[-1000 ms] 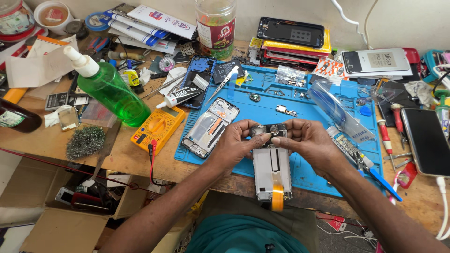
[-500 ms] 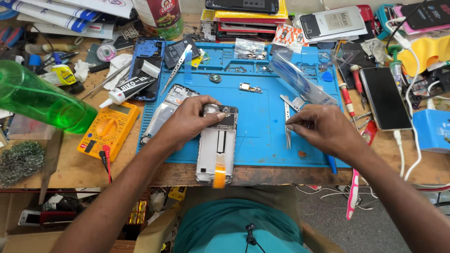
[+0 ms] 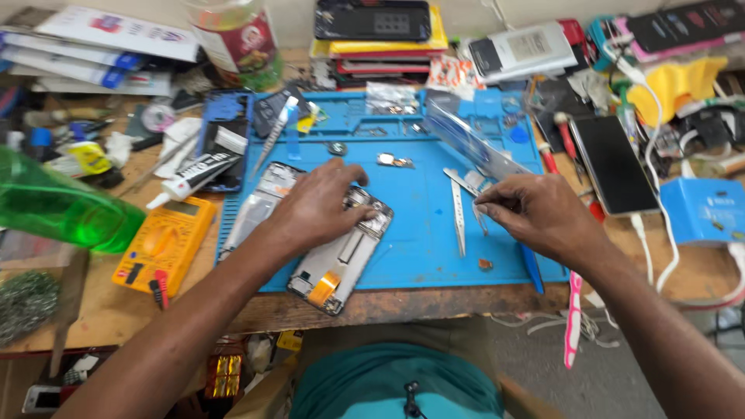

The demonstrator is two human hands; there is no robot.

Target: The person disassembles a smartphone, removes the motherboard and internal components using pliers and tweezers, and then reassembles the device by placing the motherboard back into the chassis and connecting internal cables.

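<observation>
An opened phone body (image 3: 341, 260) with bare internals and an orange flex cable lies tilted on the blue work mat (image 3: 419, 233). My left hand (image 3: 318, 206) rests palm down on its upper end, holding it in place. My right hand (image 3: 535, 213) is to the right on the mat, its fingertips pinching a thin metal tool at the tweezers (image 3: 459, 213) lying there. A second phone frame (image 3: 260, 206) lies just left of my left hand.
A yellow multimeter (image 3: 159, 240) sits left of the mat, with a green spray bottle (image 3: 54, 206) beyond it. A dark phone (image 3: 613, 163) on a white cable lies right, by a blue box (image 3: 702, 209). Phones, parts and a jar (image 3: 237, 39) crowd the back.
The phone body has swung to lie tilted under my left hand. My right hand has shifted left to the tweezers on the mat. The view moved closer.
</observation>
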